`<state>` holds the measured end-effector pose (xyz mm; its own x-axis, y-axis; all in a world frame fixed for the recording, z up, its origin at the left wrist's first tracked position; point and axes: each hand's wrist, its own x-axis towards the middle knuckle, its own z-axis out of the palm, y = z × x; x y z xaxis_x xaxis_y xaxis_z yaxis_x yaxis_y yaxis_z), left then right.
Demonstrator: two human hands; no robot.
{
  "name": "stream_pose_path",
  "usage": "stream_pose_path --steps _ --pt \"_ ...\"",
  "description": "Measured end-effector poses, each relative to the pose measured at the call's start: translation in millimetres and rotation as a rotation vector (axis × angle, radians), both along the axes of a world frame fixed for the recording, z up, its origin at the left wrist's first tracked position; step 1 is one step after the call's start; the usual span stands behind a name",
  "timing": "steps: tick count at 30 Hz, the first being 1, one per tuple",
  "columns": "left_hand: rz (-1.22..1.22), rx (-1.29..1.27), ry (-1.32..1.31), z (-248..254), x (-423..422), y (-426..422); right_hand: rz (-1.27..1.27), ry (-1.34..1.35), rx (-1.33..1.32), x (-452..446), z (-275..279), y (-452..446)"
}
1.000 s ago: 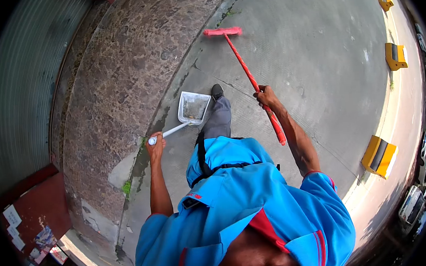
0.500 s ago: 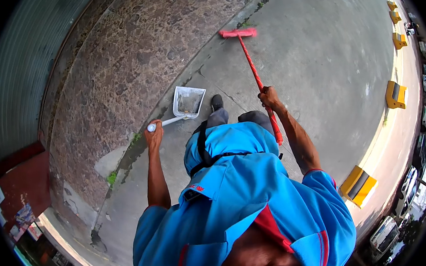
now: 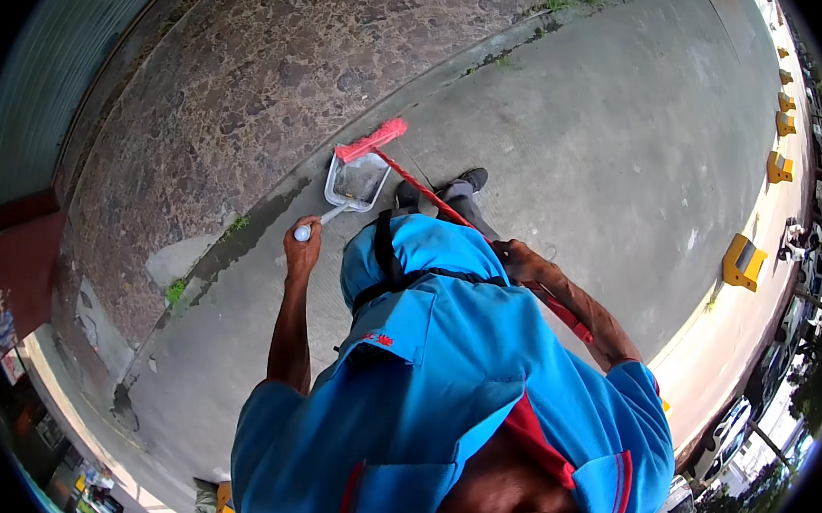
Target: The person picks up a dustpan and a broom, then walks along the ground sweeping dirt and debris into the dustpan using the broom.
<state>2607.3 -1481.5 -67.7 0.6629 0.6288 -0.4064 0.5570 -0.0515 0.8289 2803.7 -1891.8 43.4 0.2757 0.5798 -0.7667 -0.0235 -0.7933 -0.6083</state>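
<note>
My left hand point(image 3: 302, 245) is closed round the white handle of a long-handled dustpan point(image 3: 361, 180), which stands on the concrete in front of my feet. Some small bits lie in its pan, too small to name. My right hand point(image 3: 520, 260) grips the red handle of a broom point(image 3: 371, 141). The broom's pink-red bristle head is at the far rim of the dustpan, slightly blurred, and its handle slants across in front of my legs, its end passing by my right forearm.
Brown stone-patterned paving point(image 3: 256, 86) runs along the left, with weeds point(image 3: 234, 226) in the seam beside the grey concrete point(image 3: 603, 138). Yellow-and-black blocks point(image 3: 743, 263) line the right edge, with parked cars point(image 3: 726, 437) beyond. A corrugated wall point(image 3: 47, 101) rises at far left.
The broom head has come from farther out back to the dustpan, and my right hand has moved closer to my body. My right foot now shows. The view has turned.
</note>
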Motion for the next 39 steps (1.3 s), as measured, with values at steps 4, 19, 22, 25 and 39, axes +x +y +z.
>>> stream_pose_path --steps 4,19,22,25,39 --pt "0.029 0.021 0.023 -2.3 -11.8 2.0 -0.185 0.119 -0.252 14.3 44.0 -9.2" --pt "0.053 -0.048 -0.086 -19.9 -17.7 -2.8 0.082 -0.330 -0.179 8.8 -18.0 -1.5" --pt "0.078 -0.104 -0.080 -10.6 -19.3 -6.2 0.156 -0.260 -0.126 4.9 -8.5 -9.1" --pt "0.053 -0.047 -0.110 -2.6 -15.7 -2.1 0.272 -0.351 0.097 7.7 4.5 -18.9" --pt "0.060 -0.065 -0.037 -1.2 -21.2 -9.0 -0.057 -0.119 -0.322 34.5 21.4 16.8"
